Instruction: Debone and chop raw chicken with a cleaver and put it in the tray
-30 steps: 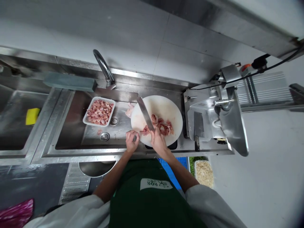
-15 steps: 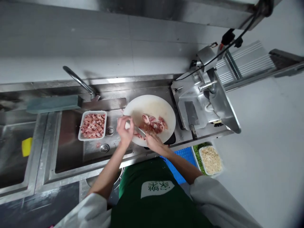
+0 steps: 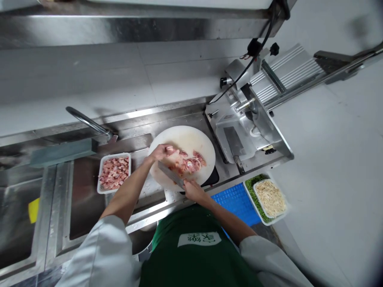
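- Head view, looking down: a round white board (image 3: pixel 185 133) sits on the steel bench, near its front edge, probably to keep it within easy reach of both arms.
- The right hand (image 3: pixel 195 191), at the board's front rim, is closed around the handle of a knife (image 3: pixel 171 174); its blade slants toward the board's left rim, apparently angled to stay apart from the left fingers.
- The left hand (image 3: pixel 160 152), over the left rim, has its fingers drawn together at a pink piece, perhaps steadying it; whether it is gripped or only touched, I cannot tell.
- Most of the raw meat (image 3: pixel 191 164) lies right of the left hand and beyond the right hand, toward the board's middle.
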Demonstrator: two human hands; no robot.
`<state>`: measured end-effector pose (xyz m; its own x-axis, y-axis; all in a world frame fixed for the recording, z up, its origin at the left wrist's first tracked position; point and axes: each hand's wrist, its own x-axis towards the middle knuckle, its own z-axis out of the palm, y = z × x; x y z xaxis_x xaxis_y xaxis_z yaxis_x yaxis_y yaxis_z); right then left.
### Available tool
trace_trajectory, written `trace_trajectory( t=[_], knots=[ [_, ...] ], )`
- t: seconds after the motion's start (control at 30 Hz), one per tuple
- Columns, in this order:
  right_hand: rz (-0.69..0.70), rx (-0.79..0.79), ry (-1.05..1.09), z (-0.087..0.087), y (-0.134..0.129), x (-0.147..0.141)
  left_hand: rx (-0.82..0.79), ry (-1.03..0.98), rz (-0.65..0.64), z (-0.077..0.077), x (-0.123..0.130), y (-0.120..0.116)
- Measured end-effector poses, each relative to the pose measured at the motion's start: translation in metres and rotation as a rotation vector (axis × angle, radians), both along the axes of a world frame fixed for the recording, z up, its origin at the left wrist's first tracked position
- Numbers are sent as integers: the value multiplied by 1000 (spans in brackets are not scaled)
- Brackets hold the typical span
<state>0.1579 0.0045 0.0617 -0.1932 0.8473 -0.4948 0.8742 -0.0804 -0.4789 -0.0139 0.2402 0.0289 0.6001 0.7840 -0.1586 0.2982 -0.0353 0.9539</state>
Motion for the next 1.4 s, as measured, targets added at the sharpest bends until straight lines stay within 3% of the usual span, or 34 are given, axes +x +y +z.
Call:
trace_trajectory(
  t=[0.17,0.33,0.4,0.5,0.67,0.73,0.87,0.97,1.07,1.13,1.23,1.3,1.4],
  knots=[
    [-114,12,-107,5,1,13,-94,-86,299,14,-49,17],
    [-27,22,-92,7,-12,-3,-273,-89,524,14,-82,-4],
    [-4,5,-63,3,-16,-5,-295,-91,548,15,-89,-15],
    [-90,-33,-92,-4,-14,8,-303,-142,534,22,-90,-24],
    [-248,-42,-94,0,3,40,-311,-247,498,32,-70,-36],
    [-250,-28,-87,6,7,44,-321,-221,513,23,-60,-52],
    [-232,-48,-146,24,13,33,-297,3,631,-15,-54,-103],
    [-211,31,-161,41,27,10,-246,55,712,-39,-57,-136],
    [-208,132,-167,52,51,-24,-270,13,786,-50,-59,-154],
    [-196,161,-158,49,66,-47,-320,-12,844,-52,-59,-158],
    [-112,101,-152,32,74,-69,-368,-35,906,-51,-58,-158],
    [-49,38,-167,16,67,-70,-397,-62,928,-50,-58,-156],
    [-22,35,-148,-1,44,-49,-455,-95,944,-49,-62,-151]
  ],
)
